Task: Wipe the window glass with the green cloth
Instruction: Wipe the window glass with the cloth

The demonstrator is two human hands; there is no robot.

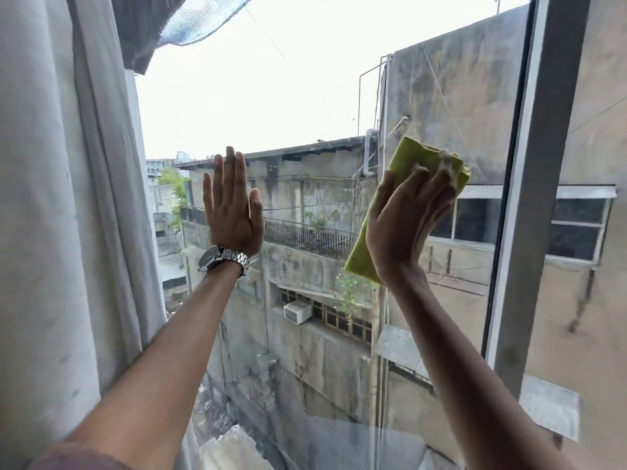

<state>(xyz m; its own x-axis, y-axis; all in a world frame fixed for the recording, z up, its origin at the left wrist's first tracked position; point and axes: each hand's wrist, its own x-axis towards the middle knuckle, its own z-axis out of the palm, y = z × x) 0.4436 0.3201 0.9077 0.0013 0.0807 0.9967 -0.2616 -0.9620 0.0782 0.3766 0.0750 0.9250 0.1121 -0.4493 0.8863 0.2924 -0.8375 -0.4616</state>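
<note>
Head view: my right hand (405, 225) presses the folded green cloth (400, 205) flat on the window glass (305, 106), near the frame (539, 198); left hand (234, 205) open, fingers together, palm toward the pane

A white curtain (68, 198) hangs far to the left of where I grip, and a grey window frame (539, 198) stands just to the right of it. Out past my grip are old grey buildings (305, 266), with a black railing (305, 237) to the left of it and a white air conditioner box (297, 311) lower down. A silver watch (222, 258) sits well to the left of my grip.
</note>
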